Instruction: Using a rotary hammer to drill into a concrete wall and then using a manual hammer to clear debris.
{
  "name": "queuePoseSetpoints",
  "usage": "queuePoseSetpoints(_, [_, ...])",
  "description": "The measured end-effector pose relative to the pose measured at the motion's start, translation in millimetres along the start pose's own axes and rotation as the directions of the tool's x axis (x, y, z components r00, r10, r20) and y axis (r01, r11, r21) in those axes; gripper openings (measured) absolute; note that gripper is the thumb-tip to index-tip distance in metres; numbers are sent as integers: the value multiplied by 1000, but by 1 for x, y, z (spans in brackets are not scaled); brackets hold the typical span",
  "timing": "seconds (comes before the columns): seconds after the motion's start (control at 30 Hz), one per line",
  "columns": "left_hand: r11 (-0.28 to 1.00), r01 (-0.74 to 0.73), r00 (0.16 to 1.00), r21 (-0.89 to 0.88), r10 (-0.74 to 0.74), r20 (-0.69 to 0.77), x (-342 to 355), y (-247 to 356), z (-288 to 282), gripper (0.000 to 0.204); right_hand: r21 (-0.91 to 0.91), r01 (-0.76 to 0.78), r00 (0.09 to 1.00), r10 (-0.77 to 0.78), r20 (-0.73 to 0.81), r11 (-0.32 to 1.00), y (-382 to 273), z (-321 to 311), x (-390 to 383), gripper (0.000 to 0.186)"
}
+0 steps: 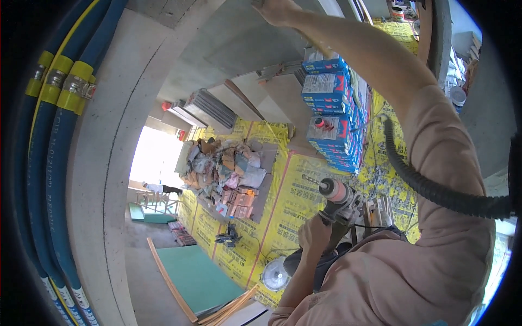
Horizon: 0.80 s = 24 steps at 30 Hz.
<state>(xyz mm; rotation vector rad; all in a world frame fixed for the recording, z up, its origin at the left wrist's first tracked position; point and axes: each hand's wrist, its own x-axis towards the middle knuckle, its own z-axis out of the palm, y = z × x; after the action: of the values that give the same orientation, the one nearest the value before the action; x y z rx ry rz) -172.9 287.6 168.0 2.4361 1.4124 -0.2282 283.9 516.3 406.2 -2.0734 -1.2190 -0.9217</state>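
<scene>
My left hand point(314, 234) is closed around the grip of a hammer drill point(343, 196), just in front of my torso. The drill has a dark chuck and a reddish collar, and a bit point(311, 179) points out toward the left. My right arm is raised across the top of the view. At the upper edge my right hand point(276, 12) is bent closed beside the grey concrete wall. A small greyish thing shows at its fingers, mostly cut off by the frame. A black corrugated hose point(413, 176) curves in front of my upper arm.
Thick blue pipes point(60, 136) run along a concrete beam point(103, 179) at left. Stacked blue boxes point(331, 136), a heap of sacks point(217, 168), a green board point(193, 271) and a white fan point(276, 274) stand below on yellow floor sheeting. Another person point(157, 188) is far left.
</scene>
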Motion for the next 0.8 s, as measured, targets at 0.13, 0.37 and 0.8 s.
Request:
queuePoseSetpoints(0.13, [1000, -1, 999, -20, 0, -48, 3, -14, 5, 37, 338, -134, 983, 81, 166, 932, -48, -9, -46, 49])
queuePoseSetpoints(0.37, [999, 24, 999, -25, -24, -26, 7, -16, 7, 40, 375, 533, 773, -617, 148, 758, -102, -100, -75, 47])
queuePoseSetpoints(0.8, [995, 62, 996, -82, -68, -66, 5, -33, 10, 34, 457, -22, 955, -116, 272, 889, -76, -26, -42, 54])
